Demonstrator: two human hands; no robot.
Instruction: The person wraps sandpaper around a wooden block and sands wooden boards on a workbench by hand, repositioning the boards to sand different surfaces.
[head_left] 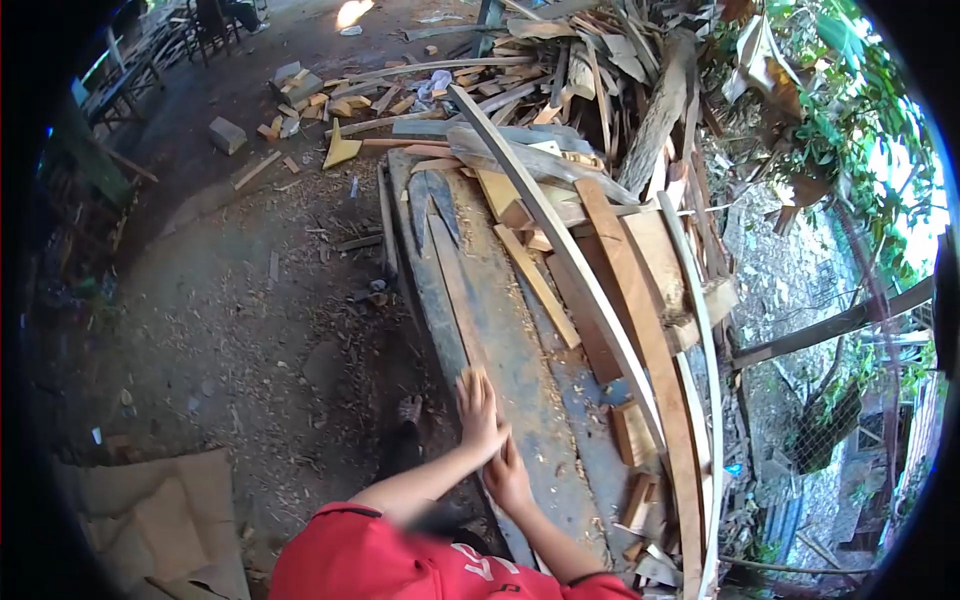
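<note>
A long narrow wooden strip (452, 290) lies lengthwise on a worn grey-blue bench top (525, 370), running away from me. My left hand (480, 408) is laid over the strip's near end, fingers wrapped on it. My right hand (510, 476) sits just behind and below the left, closed on the same end of the strip. Both arms reach out from my red shirt at the bottom of the view.
A long curved pale slat (560, 240), a brown plank (640, 310) and small blocks (632, 432) crowd the bench's right side. Scrap wood (560, 90) is piled at the far end. To the left is sawdust-strewn dirt floor (240, 330), with cardboard (170, 510) near me.
</note>
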